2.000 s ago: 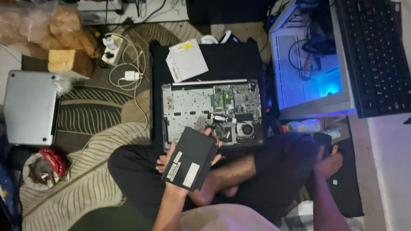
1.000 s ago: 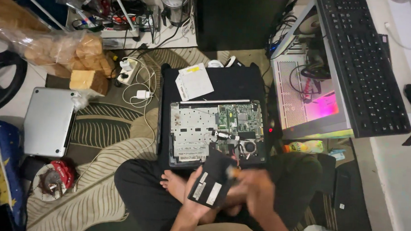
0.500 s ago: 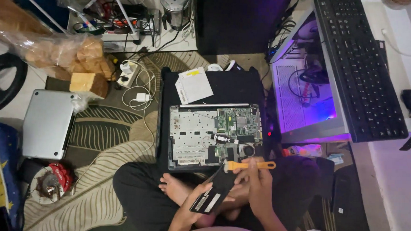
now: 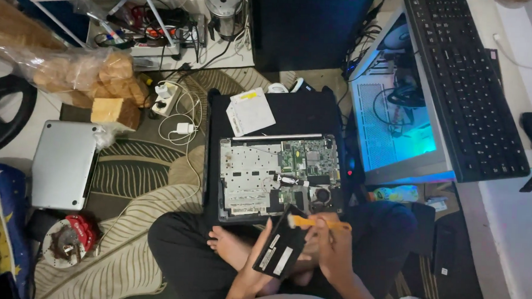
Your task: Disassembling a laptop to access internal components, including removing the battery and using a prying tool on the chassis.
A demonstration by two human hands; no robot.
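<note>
A: From your head camera, your left hand (image 4: 259,273) has its fingers wrapped around a flat black drive (image 4: 281,250), tilted up over your lap, just below the opened laptop (image 4: 277,177) on the floor.

B: And your right hand (image 4: 331,249)?

A: Its fingers are pinched on an orange brush (image 4: 318,223) touching the drive's top edge. The drive looks stiff, light and probably fragile; hold it by the edges.
</note>
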